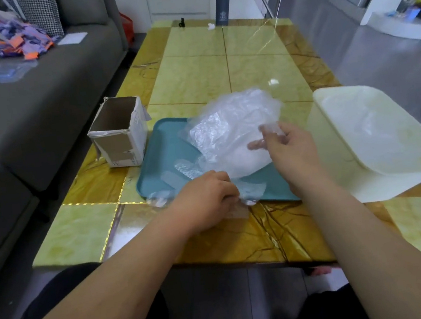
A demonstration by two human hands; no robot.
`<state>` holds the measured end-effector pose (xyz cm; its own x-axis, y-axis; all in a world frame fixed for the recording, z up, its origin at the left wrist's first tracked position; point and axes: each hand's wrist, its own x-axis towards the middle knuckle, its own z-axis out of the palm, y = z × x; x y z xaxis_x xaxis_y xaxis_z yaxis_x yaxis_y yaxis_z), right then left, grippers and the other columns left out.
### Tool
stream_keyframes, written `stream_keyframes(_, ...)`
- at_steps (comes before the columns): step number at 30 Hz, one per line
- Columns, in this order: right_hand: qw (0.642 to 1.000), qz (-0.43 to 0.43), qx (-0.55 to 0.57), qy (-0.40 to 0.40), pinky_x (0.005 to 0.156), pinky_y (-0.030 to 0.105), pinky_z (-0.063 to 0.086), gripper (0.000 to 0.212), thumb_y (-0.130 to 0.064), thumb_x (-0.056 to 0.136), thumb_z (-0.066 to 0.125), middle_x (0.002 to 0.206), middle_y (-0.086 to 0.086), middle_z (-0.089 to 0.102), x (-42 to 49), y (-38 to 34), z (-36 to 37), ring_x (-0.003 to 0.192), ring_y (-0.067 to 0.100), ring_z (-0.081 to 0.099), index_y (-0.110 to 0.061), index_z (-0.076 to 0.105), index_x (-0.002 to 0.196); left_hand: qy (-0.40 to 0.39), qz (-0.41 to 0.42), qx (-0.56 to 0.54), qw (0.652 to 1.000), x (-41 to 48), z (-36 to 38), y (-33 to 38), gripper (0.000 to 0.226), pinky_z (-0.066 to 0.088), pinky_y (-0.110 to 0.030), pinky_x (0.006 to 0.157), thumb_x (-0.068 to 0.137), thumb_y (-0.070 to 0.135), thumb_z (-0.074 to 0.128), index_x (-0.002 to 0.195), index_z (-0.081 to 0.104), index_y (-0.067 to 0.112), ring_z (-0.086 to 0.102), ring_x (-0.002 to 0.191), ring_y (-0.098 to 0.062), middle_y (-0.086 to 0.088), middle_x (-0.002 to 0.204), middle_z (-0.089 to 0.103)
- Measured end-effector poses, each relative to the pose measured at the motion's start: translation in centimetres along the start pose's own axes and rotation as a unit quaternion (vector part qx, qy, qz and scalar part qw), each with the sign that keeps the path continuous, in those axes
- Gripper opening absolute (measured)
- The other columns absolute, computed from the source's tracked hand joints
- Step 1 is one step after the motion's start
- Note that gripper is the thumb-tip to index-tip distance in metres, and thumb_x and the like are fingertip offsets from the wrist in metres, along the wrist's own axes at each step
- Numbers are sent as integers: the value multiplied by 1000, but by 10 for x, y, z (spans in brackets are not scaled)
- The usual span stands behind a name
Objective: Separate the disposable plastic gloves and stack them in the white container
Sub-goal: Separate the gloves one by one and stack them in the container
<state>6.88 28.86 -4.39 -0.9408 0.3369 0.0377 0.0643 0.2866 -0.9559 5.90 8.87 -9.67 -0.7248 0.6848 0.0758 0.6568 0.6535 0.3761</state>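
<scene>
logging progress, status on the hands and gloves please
Left hand grips a loose clear plastic glove at the near edge of the teal tray. Right hand pinches the heap of clear plastic gloves. White rectangular container right of tray, nothing between.

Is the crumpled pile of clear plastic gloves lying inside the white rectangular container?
No, the pile lies on the teal plastic tray, beside the container.
</scene>
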Motion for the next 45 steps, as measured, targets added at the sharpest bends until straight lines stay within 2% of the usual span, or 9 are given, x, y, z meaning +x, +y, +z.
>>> stream_keyframes(4, 998, 18, 49, 40, 86, 23, 48, 16, -33, 105, 58, 85, -12, 80, 2, -3, -7, 85, -7, 69, -22, 69, 103, 46, -87, -235, 967, -9, -31, 9, 8, 53, -30, 79, 96, 28, 71, 91, 77, 24, 66, 85, -5, 10, 89, 73)
stream_keyframes(8, 998, 11, 67, 8, 86, 24, 46, 15, -32, 102, 65, 81, -20, 77, 2, -9, -11, 86, -11, 67, -21, 75, 99, -26, -126, -643, 755, -20, -72, 27, 14, 61, -38, 78, 101, 14, 63, 100, 61, 0, 74, 90, -32, -22, 98, 75)
stream_keyframes(14, 982, 56, 134, -119, 76, 40, 51, 26, -33, 100, 69, 88, 22, 73, 0, -16, -4, 80, 25, 68, -9, 80, 101, 2, -173, -703, 690, -14, -76, 28, 10, 57, -34, 61, 103, 17, 56, 101, 59, 8, 71, 74, -28, -18, 93, 73)
stream_keyframes(22, 964, 170, 54, -196, 64, 28, 51, 37, -47, 98, 67, 83, 7, 63, -1, 3, 9, 76, 23, 59, -11, 72, 87, 26, -372, -731, 571, -4, -70, 17, 64, 59, -31, 63, 102, 60, 50, 112, 75, 2, 72, 70, -26, -14, 90, 75)
stream_keyframes(26, 962, 191, 27, -195, 71, 37, 46, 36, -49, 90, 71, 81, 11, 50, 4, 16, 11, 73, 27, 48, -17, 56, 81, -25, -371, -685, 627, -8, -68, 2, 102, 58, -40, 74, 79, 90, 52, 126, 68, 1, 74, 97, -38, -24, 111, 76)
stream_keyframes(29, 963, 188, 34, -189, 71, 40, 56, 33, -36, 98, 69, 82, 17, 68, 4, 20, 10, 75, 29, 65, -5, 71, 87, -4, -348, -649, 677, -7, -60, -2, 65, 55, -42, 88, 80, 51, 84, 120, 69, 3, 76, 104, -36, -23, 118, 75)
stream_keyframes(32, 962, 188, 44, -192, 65, 36, 57, 22, -29, 99, 69, 79, 7, 73, 3, 24, 13, 73, 24, 70, -11, 76, 91, 22, -331, -606, 723, -5, -51, 1, 14, 58, -27, 63, 94, 5, 74, 105, 70, -3, 71, 73, -21, -23, 100, 73)
stream_keyframes(39, 964, 214, 75, -143, 70, 40, 58, 10, -15, 88, 80, 80, 9, 72, 6, 33, 19, 73, 26, 67, -10, 72, 92, -1, -260, -626, 735, -6, -54, -3, 24, 63, -41, 91, 103, 10, 61, 120, 72, -4, 71, 94, -23, -17, 110, 73)
stream_keyframes(45, 939, 246, 153, -187, 89, 58, 61, 32, -34, 105, 60, 89, 14, 78, 3, 24, 20, 81, 28, 72, -8, 75, 111, 48, -281, -555, 782, -2, -46, -5, 15, 54, -23, 70, 100, 18, 68, 90, 78, 12, 65, 75, -17, -8, 85, 66)
